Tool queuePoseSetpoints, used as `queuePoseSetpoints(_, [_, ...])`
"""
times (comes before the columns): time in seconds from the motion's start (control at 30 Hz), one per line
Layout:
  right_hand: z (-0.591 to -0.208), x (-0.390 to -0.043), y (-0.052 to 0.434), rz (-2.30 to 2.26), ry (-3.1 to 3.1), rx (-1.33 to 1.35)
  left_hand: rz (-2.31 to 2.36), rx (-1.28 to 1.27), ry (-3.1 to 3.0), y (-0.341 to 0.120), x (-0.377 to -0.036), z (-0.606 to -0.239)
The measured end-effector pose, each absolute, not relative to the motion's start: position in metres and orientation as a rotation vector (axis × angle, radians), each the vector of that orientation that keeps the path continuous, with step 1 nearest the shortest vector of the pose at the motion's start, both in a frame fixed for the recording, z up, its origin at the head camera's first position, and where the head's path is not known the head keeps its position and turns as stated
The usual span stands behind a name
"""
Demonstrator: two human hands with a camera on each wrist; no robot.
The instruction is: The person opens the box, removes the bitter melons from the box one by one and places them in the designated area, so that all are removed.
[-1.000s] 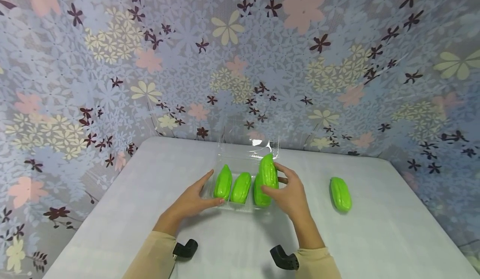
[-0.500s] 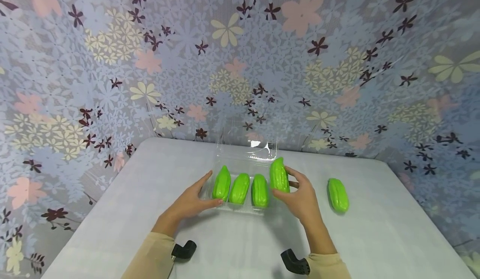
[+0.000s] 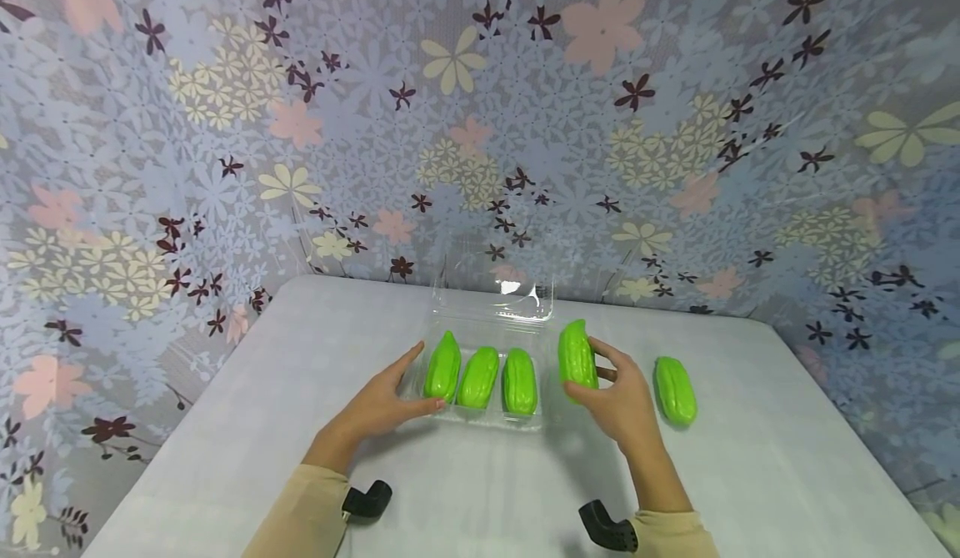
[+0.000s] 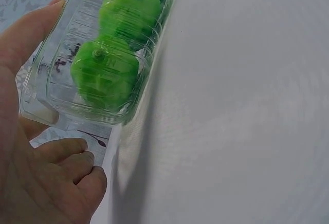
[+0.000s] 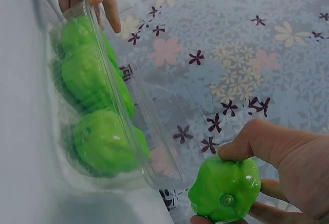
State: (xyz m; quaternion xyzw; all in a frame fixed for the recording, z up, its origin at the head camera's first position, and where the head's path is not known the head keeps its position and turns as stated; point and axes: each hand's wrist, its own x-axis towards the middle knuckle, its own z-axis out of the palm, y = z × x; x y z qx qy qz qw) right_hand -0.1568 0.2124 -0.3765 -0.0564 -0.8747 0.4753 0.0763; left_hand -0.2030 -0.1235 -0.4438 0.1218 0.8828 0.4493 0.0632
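My right hand [image 3: 621, 393] holds a glossy green, ribbed, gourd-like vegetable [image 3: 576, 356] between thumb and fingers, just off the right end of a clear plastic clamshell box [image 3: 480, 418]. In the right wrist view its rounded end with a small stub [image 5: 226, 199] faces the camera. Three more such vegetables lie side by side in the box, the middle one [image 3: 478, 377] leaning slightly. The box's left end is gripped by my left hand [image 3: 378, 399], thumb at the near rim and forefinger at the far side. In the left wrist view, the other fingers [image 4: 77, 165] curl below the box.
Behind the box its transparent lid [image 3: 492, 291] stands raised against the flower-patterned backdrop [image 3: 450, 124]. Another green vegetable [image 3: 677, 391] lies on the white table [image 3: 750, 458], right of my right hand. Black wrist cameras [image 3: 607, 528] sit at both sleeves.
My right hand has moved right with the green vegetable, from over the box's right part to beside the box. The left hand has stayed at the box's left end.
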Motion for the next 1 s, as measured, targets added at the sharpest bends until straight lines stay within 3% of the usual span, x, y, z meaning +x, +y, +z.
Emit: queuePoseSetpoints(1.0, [-0.396, -0.156, 0.260, 1.366, -2.717, -0.322, 1.359, 0.364, 2.668, -0.124, -0.204, -0.445])
